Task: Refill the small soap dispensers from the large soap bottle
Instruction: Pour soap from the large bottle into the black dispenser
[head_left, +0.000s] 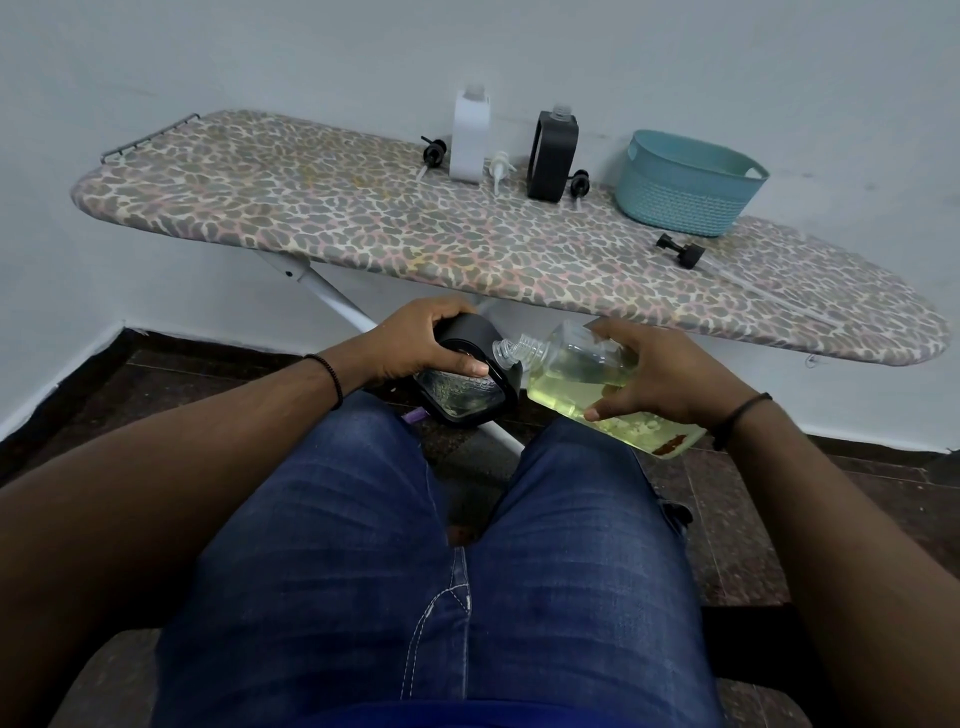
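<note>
Soap bottle (587, 374) tilted, neck leftward (right grip (660, 379) holding) | left grip (415, 345) clasps dispenser (467, 384)

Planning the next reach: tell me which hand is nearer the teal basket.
Right. The right hand grips the big soap bottle below the board's edge, roughly under the teal basket. The left hand, holding the black dispenser, is farther left.

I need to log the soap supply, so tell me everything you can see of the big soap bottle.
The large soap bottle is clear plastic with a threaded, uncapped neck. It holds pale yellow liquid, part full, with foam and a reddish patch near its base. It is tipped nearly flat, neck pointing left and meeting the clear neck of the black dispenser. The right hand grips its body, above the lap.
</note>
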